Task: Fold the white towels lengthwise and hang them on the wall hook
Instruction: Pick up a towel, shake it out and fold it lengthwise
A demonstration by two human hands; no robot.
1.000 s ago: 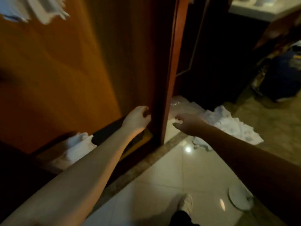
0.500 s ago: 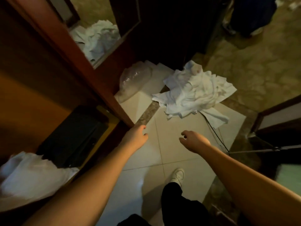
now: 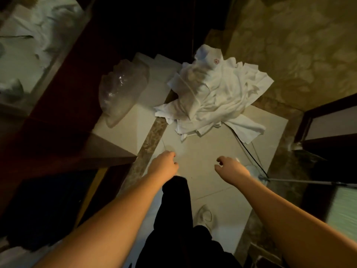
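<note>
White towels (image 3: 214, 97) lie in a crumpled heap on the pale tiled floor (image 3: 202, 151), straddling a brown marble threshold strip (image 3: 152, 138) and spilling toward a patterned olive-brown floor (image 3: 293, 45) at upper right. One towel near the top of the pile carries a small reddish emblem. Just left of the heap, a clear crumpled plastic bag (image 3: 121, 91) rests on the tile beside a dark reddish-brown wooden frame (image 3: 63, 97), whose panel at upper left shows more pale cloth, blurred. A thin black cord (image 3: 249, 149) runs from under the pile toward a metal rod (image 3: 309, 181) at the right edge, next to a dark-framed panel (image 3: 328, 120). Seen from a head-worn camera in dim, warm light, both bare forearms reach forward and down over the tile, well short of the towels. The left hand (image 3: 164, 163) hovers above the edge of the threshold strip, its fingers curled loosely inward and holding nothing. The right hand (image 3: 231, 168) hangs at about the same height, apart from the left, its fingers likewise bent in a loose, empty curl. Between the arms, a black trouser leg (image 3: 175, 202) extends forward, and a white shoe (image 3: 204, 215) stands on the tile beneath.
</note>
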